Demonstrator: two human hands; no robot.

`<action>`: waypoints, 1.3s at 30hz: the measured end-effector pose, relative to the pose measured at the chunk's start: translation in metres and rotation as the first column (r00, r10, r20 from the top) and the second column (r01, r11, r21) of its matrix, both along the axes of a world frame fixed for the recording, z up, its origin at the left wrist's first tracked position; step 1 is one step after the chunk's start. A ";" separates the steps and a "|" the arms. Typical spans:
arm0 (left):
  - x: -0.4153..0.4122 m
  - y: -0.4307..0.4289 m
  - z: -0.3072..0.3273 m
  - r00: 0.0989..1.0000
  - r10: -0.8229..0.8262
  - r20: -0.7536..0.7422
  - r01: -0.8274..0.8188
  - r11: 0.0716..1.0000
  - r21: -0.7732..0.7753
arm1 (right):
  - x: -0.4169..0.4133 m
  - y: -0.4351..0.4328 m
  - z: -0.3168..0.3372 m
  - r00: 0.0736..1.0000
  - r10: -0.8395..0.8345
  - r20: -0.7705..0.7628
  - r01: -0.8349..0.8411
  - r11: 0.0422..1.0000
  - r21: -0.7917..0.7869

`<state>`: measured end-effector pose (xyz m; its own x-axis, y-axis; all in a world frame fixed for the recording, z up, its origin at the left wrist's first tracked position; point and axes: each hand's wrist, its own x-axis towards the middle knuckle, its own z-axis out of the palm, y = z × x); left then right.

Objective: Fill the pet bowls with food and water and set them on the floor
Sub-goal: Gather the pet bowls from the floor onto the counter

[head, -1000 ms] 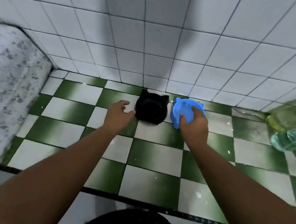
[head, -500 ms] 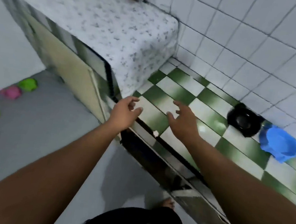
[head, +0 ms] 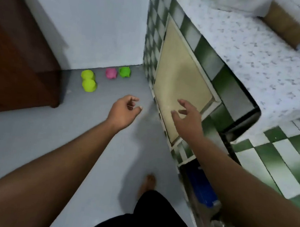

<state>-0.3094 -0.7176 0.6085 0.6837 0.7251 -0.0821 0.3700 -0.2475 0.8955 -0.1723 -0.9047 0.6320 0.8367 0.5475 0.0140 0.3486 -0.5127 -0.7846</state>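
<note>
Pet bowls, seen from the head camera, sat on the grey floor [head: 33, 138] by the wall just left of the tiled tabletop [head: 259, 69]: a lime double bowl [head: 88, 80], a pink bowl [head: 111, 73] and a green bowl [head: 124, 71]. They were likely placed there for animals to reach, though their contents could not be told. The left grip [head: 125, 111] and right grip [head: 187, 120] hung released and empty before the tabletop's front, well short of the bowls.
</note>
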 end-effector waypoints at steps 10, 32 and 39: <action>0.043 0.204 -0.024 0.945 0.314 -0.094 -0.315 0.949 -0.005 | 0.109 0.245 -0.039 0.969 0.211 -0.124 -0.200 0.975 0.098; 0.270 0.615 -0.184 0.916 0.285 -0.281 -0.324 0.941 -0.099 | 0.368 0.633 -0.153 0.962 0.097 -0.256 -0.156 0.962 -0.222; 0.331 0.709 -0.324 0.898 0.288 -0.333 -0.352 0.923 -0.152 | 0.424 0.748 -0.304 0.927 0.127 -0.352 -0.218 0.948 -0.232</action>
<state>0.0221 -0.0090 0.2846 0.3366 0.8456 -0.4144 0.6556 0.1054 0.7477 0.2520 -0.1563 0.3285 0.6610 0.6295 -0.4085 0.1964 -0.6705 -0.7155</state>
